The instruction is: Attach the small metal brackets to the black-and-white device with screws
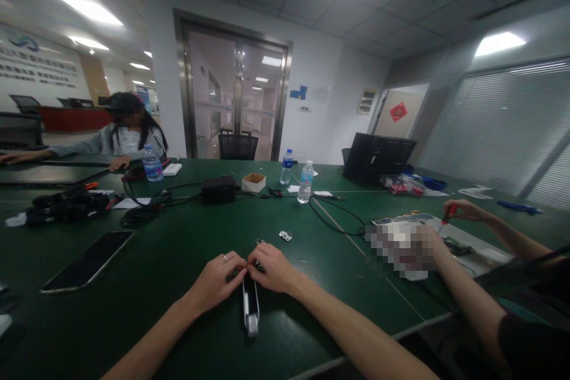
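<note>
In front of me a long narrow white housing (pixel 250 309) with a dark inside lies on the green table, pointing away from me. My left hand (pixel 220 278), with a ring on one finger, is closed on the left side of its far end. Opposite it, my right hand (pixel 270 268) has thumb and fingers pinched together at the same end. The fingertips of both hands nearly meet there and hide any small part between them. Just beyond my right hand lies a small white-and-metal piece (pixel 285 236), apart from the hands.
A phone (pixel 89 261) lies to my left. Further back are a black power adapter (pixel 218 189), cables, a small open box (pixel 253 182) and water bottles (pixel 305 183). At right, another person's hand holds a red screwdriver (pixel 449 214) over opened equipment. Someone sits far left.
</note>
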Demonstrator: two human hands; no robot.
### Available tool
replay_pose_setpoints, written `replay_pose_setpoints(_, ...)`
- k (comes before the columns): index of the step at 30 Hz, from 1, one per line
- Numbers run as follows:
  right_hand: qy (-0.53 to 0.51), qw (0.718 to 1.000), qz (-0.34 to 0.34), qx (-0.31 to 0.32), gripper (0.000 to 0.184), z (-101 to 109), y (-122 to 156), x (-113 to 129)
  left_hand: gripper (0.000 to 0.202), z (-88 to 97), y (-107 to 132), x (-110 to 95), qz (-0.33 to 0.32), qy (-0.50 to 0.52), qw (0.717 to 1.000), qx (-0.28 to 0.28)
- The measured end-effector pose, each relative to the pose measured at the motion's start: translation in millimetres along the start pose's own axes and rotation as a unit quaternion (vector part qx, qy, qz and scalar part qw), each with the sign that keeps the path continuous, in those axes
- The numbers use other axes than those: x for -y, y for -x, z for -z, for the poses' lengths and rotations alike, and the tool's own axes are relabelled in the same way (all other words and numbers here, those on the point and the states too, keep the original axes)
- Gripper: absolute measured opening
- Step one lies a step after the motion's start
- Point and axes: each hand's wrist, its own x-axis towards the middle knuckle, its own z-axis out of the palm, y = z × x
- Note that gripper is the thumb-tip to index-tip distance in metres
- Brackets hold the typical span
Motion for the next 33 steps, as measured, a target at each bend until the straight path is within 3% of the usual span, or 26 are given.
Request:
replay_pose_setpoints(19, -0.008, 1.0, -0.013, 0.018, 0.015, 7.0, 0.4, -0.4, 0.019, -0.6, 0.5, 0.6, 0.007, 0.068, 0.998, -0.006)
replay_pose_setpoints(24, -0.007, 0.999, -0.024, 0.029, 0.015, 10.8, 0.6, -1.9, 0.017, 2.8, -0.1, 1.4, 0.034, 0.037, 0.999, 0.001)
replay_pose_setpoints(33, 0.019, 0.997, -0.045, 0.058, 0.009, 21.4, 4.9, -15.1, 0.021, 21.9, 2.6, 19.2, 0.059, -0.034, 0.996, 0.061)
